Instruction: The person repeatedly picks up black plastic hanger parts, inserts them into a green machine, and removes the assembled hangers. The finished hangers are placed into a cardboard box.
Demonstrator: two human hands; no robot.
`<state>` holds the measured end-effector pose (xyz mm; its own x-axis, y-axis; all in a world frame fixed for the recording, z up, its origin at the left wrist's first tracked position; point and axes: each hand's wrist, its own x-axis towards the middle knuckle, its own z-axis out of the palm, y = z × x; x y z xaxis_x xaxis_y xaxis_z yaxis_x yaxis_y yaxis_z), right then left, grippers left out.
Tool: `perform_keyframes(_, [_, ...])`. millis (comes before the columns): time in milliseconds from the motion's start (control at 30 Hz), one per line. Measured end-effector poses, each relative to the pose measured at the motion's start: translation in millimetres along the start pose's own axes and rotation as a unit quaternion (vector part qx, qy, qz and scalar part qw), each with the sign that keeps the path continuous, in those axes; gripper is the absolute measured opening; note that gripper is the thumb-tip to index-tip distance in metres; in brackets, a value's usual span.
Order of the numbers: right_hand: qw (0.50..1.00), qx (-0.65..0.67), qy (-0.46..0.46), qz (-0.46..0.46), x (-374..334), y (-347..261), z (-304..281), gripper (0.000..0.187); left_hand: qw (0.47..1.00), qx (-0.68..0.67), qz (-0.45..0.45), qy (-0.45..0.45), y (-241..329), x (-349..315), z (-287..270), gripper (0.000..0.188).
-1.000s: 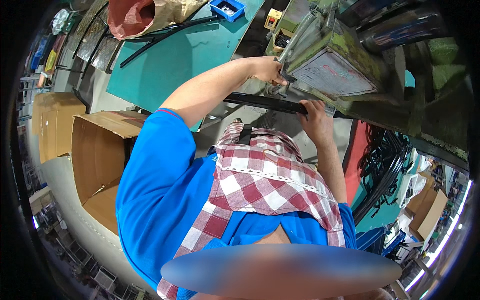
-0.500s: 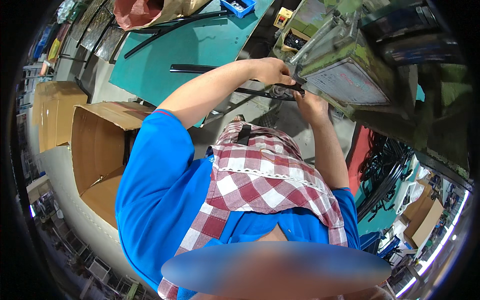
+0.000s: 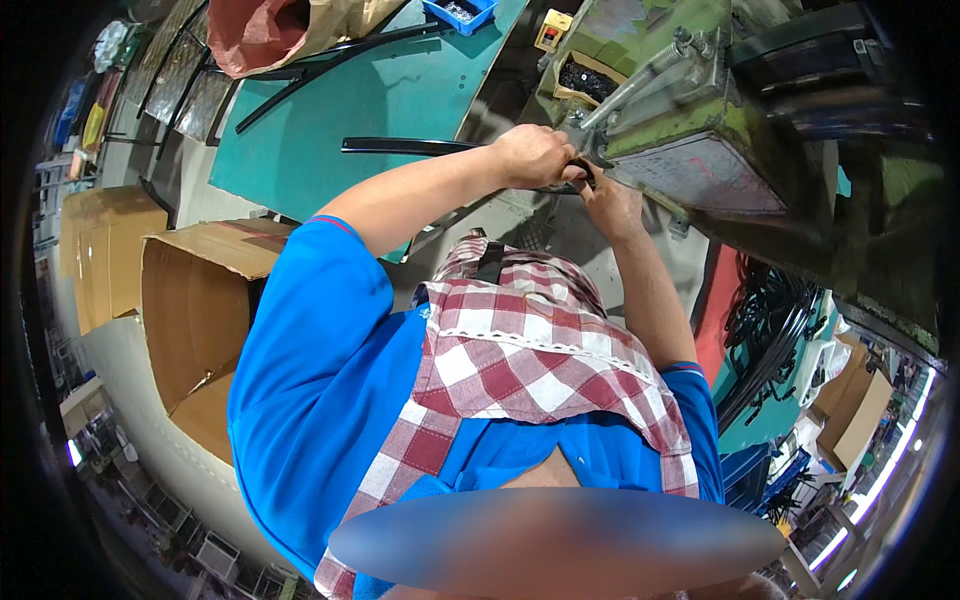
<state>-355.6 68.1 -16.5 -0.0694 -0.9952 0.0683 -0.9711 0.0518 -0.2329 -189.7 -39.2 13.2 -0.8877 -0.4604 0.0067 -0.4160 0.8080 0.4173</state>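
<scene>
My left hand (image 3: 536, 156) is closed around a long black strip (image 3: 405, 146), whose free length runs off to the left over the green table. Close beside it, my right hand (image 3: 612, 204) has its thumb and fingers pinched at the strip's right end. A small dark part shows between the two hands, too covered by fingers to make out. Both hands are just in front of a green machine (image 3: 680, 130), near its metal rod (image 3: 640, 85).
A green table (image 3: 330, 125) bears more black strips (image 3: 300, 95), a paper sack (image 3: 300, 35) and a blue tray (image 3: 462, 14). Cardboard boxes (image 3: 200, 300) stand at left. A box of small black parts (image 3: 588, 78) sits by the machine. Black strips (image 3: 770, 330) lie at right.
My left hand has curled tighter and sits slightly lower left. My right hand has shifted left and pinches closer to it. The strip's right end is now more covered.
</scene>
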Motion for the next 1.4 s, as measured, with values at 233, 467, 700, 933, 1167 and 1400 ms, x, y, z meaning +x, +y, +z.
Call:
perform_keyframes(233, [0.999,0.033,0.023,-0.026,-4.0,19.9,8.3,0.044,0.996,0.052,0.051,-0.055,6.1,13.9,0.5,0.051])
perform_keyframes(467, [0.992,0.054,-0.097,0.058,-4.2,28.9,5.0,0.044,0.996,-0.023,0.051,-0.063,1.4,17.3,7.6,0.046])
perform_keyframes(700, [0.995,0.044,-0.05,0.072,-11.4,46.9,-8.0,0.046,0.958,-0.159,-0.051,-0.231,-20.5,30.1,-0.6,0.043])
perform_keyframes(933, [0.999,0.013,0.0,0.041,-20.0,56.9,-8.8,0.043,0.911,-0.259,-0.127,-0.295,-19.1,44.8,-1.3,0.045])
perform_keyframes(1167, [0.999,0.027,0.048,0.002,-23.6,64.3,-0.6,0.046,0.897,-0.281,-0.121,-0.318,-20.2,51.2,-3.8,0.041])
perform_keyframes(1400, [0.998,0.02,0.062,-0.02,-23.4,63.0,-0.4,0.044,0.906,-0.279,-0.11,-0.3,-21.5,45.6,-5.0,0.04])
